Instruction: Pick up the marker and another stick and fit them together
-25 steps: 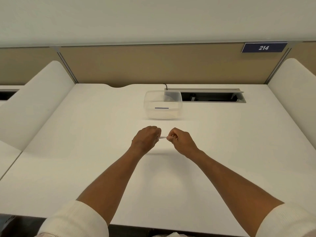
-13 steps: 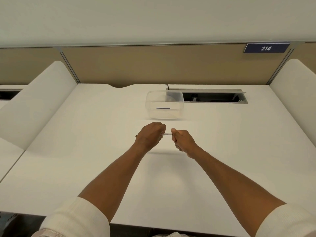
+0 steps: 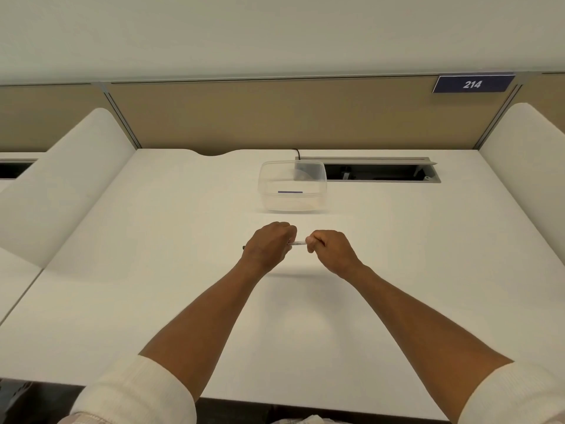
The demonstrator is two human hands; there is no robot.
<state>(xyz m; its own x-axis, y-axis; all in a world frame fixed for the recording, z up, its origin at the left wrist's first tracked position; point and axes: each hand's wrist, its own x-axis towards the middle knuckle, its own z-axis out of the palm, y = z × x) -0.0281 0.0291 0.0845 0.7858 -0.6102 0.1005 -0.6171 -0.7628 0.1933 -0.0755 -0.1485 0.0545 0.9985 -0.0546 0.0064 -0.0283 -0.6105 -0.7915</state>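
- Head view: your left hand and right hand both curl round a clear pen, held above the white desk.
- The clear plastic container beyond looks empty; nothing is stowed yet, I judge.

Two bare forearms; cream ribbed sleeves pushed up past elbows, lower L & R corners of frame.
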